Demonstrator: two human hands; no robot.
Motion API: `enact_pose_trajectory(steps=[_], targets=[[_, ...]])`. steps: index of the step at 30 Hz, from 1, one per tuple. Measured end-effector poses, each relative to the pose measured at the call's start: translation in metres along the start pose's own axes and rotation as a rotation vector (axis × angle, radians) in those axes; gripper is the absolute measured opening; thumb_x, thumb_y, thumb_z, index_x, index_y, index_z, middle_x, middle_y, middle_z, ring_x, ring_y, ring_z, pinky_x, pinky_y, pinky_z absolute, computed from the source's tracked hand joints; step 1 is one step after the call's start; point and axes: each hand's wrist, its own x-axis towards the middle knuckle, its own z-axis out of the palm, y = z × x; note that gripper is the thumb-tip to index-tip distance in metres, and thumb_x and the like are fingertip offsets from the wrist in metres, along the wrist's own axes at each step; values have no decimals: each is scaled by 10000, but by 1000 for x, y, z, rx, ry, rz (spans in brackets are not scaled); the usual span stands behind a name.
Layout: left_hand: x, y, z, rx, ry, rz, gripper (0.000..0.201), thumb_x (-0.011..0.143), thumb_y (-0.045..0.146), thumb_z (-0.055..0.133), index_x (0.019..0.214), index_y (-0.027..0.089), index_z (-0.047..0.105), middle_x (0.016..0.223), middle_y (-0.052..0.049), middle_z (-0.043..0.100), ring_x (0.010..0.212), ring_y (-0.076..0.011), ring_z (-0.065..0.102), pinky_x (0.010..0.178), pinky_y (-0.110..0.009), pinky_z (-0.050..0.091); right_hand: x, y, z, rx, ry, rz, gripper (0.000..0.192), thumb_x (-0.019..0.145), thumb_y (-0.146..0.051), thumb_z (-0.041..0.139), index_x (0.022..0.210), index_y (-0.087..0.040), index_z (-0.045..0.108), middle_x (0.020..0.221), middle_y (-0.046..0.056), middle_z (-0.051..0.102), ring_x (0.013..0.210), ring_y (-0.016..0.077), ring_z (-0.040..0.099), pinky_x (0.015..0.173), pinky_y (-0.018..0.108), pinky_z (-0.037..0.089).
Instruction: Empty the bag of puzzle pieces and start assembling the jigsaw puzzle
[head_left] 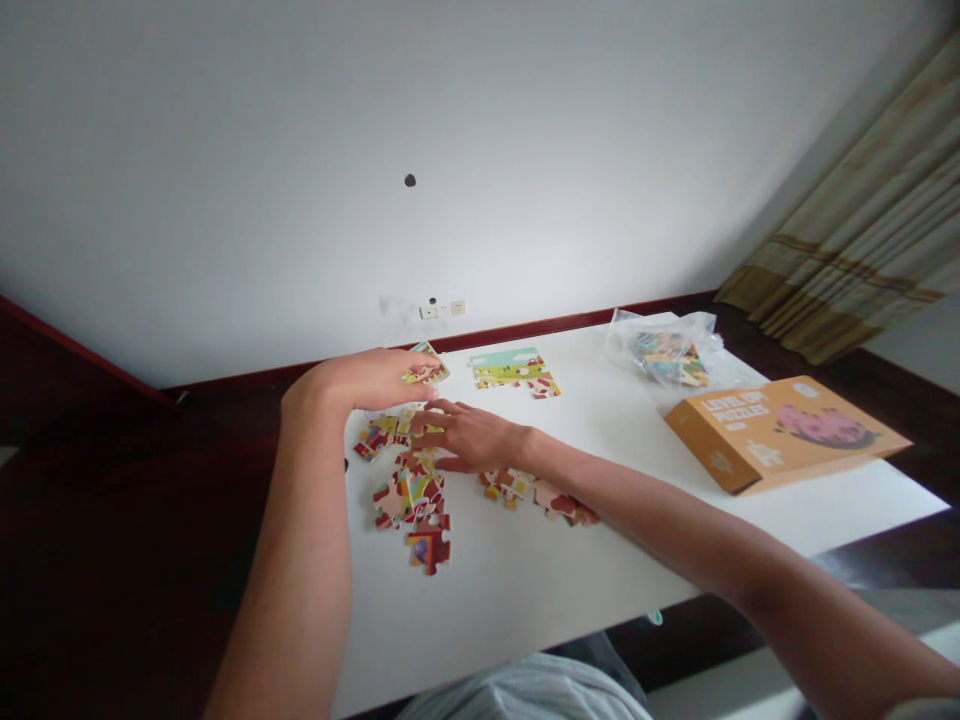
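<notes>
My left hand (382, 378) is at the table's far left, its thumb and fingers closed around a small colourful picture card (426, 374). Part of that card is hidden behind the fingers. My right hand (480, 438) reaches across with its fingers spread and fingertips down among loose jigsaw pieces (409, 495). The pieces lie in an overlapping heap below both hands, red, brown, cream and yellow. More jigsaw pieces (555, 498) lie beside my right forearm. Beyond the hands is a joined puzzle section (510, 370) with a green field and blue sky, its lower edge uneven.
An orange puzzle box (787, 430) stands on the right of the white table (517, 590). Behind it, a clear plastic bag (667, 350) holds more colourful pieces. A wall (525, 200) with sockets rises behind the table, and a curtain (847, 240) hangs at the right.
</notes>
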Motion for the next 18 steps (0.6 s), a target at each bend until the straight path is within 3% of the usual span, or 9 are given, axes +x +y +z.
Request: enact_pose_trajectory(steps=[7,11,18], targets=[[0,4,-1,17,-11,-37,567,931,496,543,1458,295,599,1560,-15,575,1354,-239,586,1137,-292,416,0,7,-11,83,-20,-16,246,949,-346,744,1140,-193,724,1274,109,705,1230,283,580,1042,430,493],[-3,9,-3,20,-24,-78,589,936,495,548,1484,281,570,1559,-23,576,1347,-233,590,1132,-295,420,1,2,-14,127,-56,20,292,941,-307,751,1209,-207,692,1239,98,716,1092,244,653,964,384,514],[-4,9,-4,53,-29,-60,549,961,484,535,1468,279,579,1553,-20,581,1325,-229,599,1100,-279,438,2,-1,-11,192,-74,39,341,949,-287,723,1262,-159,681,1259,140,708,1120,265,650,961,388,513]])
